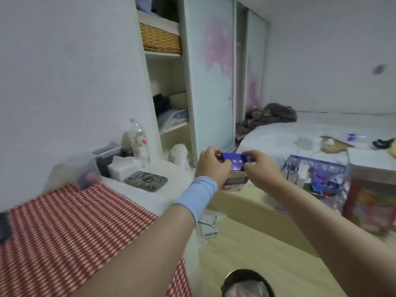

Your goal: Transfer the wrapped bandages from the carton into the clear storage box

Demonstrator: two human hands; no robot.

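Hiding behind both hands, the lower body of the blue carton (pixel 234 162) is showing only as a pale and purple patch at the centre of the frame, and nothing inside it is showing. Blur is smearing the white characters on its top flap, so I am not reading them. The left hand (pixel 211 166), wearing a light blue wristband (pixel 197 196), is covering the carton's left end, its fingers curling over the top edge and gripping it. The right hand (pixel 260 168) is pinching the right end of the flap between thumb and fingertips, which are blurring into the cardboard. The carton is sitting between the two hands, held up off any surface. At the lower centre, small white packets (pixel 207 229) are lying partly hidden by the left forearm; I cannot tell whether they are bandages. The left clear container (pixel 70 170) is standing beside a red checked cloth (pixel 75 232), the right clear container (pixel 315 168) is holding blurred packets, and I cannot tell which is the storage box.
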